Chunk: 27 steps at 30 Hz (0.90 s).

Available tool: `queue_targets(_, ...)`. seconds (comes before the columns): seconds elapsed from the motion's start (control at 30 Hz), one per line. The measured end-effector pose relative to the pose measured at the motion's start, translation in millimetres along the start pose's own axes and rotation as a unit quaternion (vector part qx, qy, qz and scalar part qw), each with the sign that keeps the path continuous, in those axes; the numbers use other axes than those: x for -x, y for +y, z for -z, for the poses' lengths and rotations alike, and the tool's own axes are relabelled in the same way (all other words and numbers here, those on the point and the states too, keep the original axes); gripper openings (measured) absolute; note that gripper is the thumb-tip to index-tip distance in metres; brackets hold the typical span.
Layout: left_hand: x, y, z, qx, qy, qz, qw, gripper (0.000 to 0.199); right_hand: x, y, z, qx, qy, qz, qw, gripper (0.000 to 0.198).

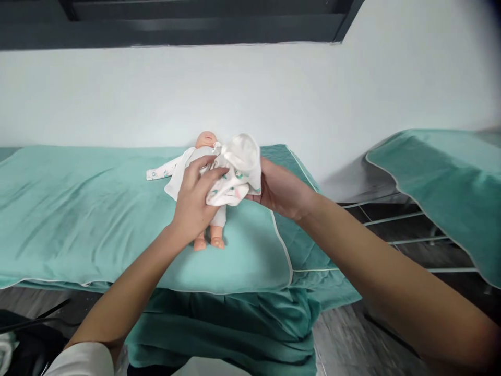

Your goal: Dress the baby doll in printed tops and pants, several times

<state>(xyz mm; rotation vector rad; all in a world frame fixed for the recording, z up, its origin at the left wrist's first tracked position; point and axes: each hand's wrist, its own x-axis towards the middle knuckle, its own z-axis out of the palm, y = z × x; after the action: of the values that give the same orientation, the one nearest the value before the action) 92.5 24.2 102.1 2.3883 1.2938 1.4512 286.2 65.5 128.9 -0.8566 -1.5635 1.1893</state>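
Beyond the grip, a pale wall [156, 99] is bordered at its top by a dark frame [219, 32]. Beneath the grip, a green sheet [78, 209] is spread, with a quilted pad [313, 245] exposed to the right and a darker drape [227, 329] hung on the near side. Well to the right of the grip, a second green cover [438, 177] is seen above metal bars [450, 270].

The doll [218, 219] is laid on its back under the grip, its head [205, 139] just beyond the hands and its feet [199, 243] just short of them. The white printed shirt [238, 183] is bunched over the doll's far right side, between the two hands; one sleeve [164, 171] is stretched out flat to the left of the grip.

By the left hand [198, 188], the cloth is held between the thumb and loosely curved fingers. By the right hand [279, 188], the bunch is met from the right; its fingers are mostly hidden behind the cloth, so how far they are closed cannot be told.

The shirt is judged light, limp and easily creased, hardly slippery or fragile; it is best taken by the gathered edge of its opening. The doll, probably light too, is best steadied at the trunk.
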Motion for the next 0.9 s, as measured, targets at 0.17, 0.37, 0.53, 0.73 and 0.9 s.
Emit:
queue_targets(0.17, -4, -15, 25, 0.082, 0.036, 0.078, 0.993, 0.028, 4, 16, 3, 0.068, -0.062, -0.074, 0.993, 0.021)
queue_targets(0.37, -36, -16, 41, 0.241, 0.003, 0.136, 0.961, 0.013, -20, -11, -11, 0.076, -0.094, 0.105, 0.987, 0.036)
queue_targets(0.53, -49, -13, 49, 0.278, -0.026, 0.124, 0.952, 0.020, -38, -26, -24, 0.095, -0.093, 0.118, 0.984, 0.028)
queue_targets(0.73, -42, -14, 61, 0.369, -0.046, 0.190, 0.909, 0.026, -44, -23, -13, 0.042, -0.025, 0.106, 0.993, 0.028)
queue_targets(0.9, -36, -15, 62, 0.351, -0.182, 0.242, 0.886, 0.031, -50, -7, 1, -0.016, 0.023, 0.089, 0.996, 0.032)
